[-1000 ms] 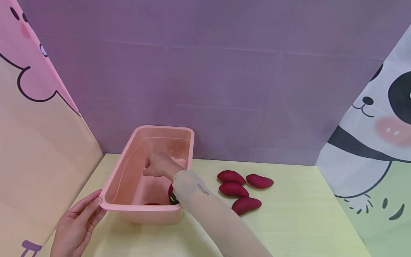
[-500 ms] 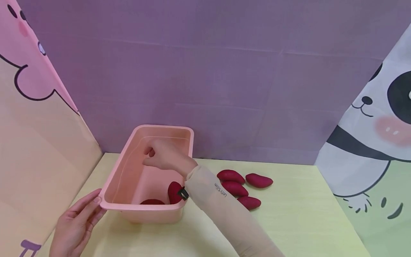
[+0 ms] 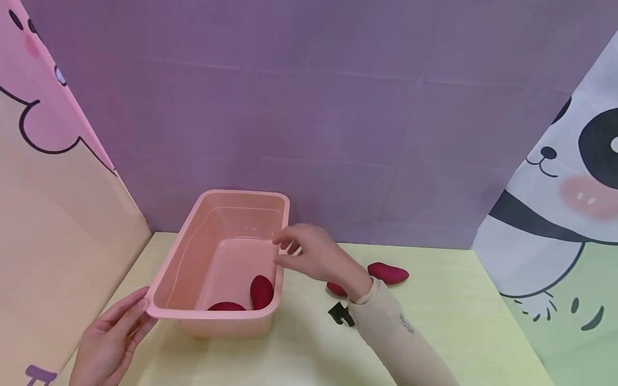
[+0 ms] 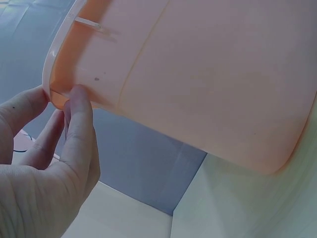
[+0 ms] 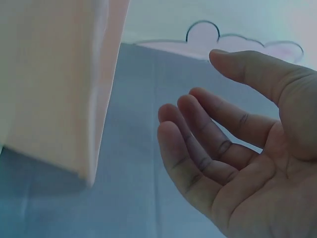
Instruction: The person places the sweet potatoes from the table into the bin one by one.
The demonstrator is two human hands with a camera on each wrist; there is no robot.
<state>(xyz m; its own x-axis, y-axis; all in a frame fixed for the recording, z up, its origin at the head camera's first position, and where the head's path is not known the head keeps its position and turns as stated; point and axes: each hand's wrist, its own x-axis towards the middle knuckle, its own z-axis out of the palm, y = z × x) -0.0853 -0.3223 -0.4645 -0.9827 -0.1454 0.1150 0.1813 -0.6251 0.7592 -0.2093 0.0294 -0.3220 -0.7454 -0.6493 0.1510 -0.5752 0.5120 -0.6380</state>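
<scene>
A deep pink plastic bin [image 3: 241, 315] stands on the table, its long side running away from me. Thumb and fingers of my left hand [image 3: 112, 335] pinch the rim at its near left corner; the left wrist view shows the bin's outer wall [image 4: 208, 79] beside that grip. Two red sweet potatoes [image 3: 262, 292] lie inside at the near end, one partly hidden by the rim. My right hand [image 3: 314, 252] hangs by the right rim with loosely bent fingers and nothing in them. In the right wrist view its palm [image 5: 257, 188] is bare.
Right of the bin, a red sweet potato [image 3: 388, 273] lies on the pale table [image 3: 454, 316], and another [image 3: 336, 289] shows partly behind my right forearm. A purple backdrop [image 3: 309, 134] rises behind; printed cloths with a panda [image 3: 541, 230] and a pink figure flank the table.
My right hand has moved out of the bin, rightward past its rim. Its forearm now covers some of the sweet potatoes on the table. The left hand keeps its place on the rim.
</scene>
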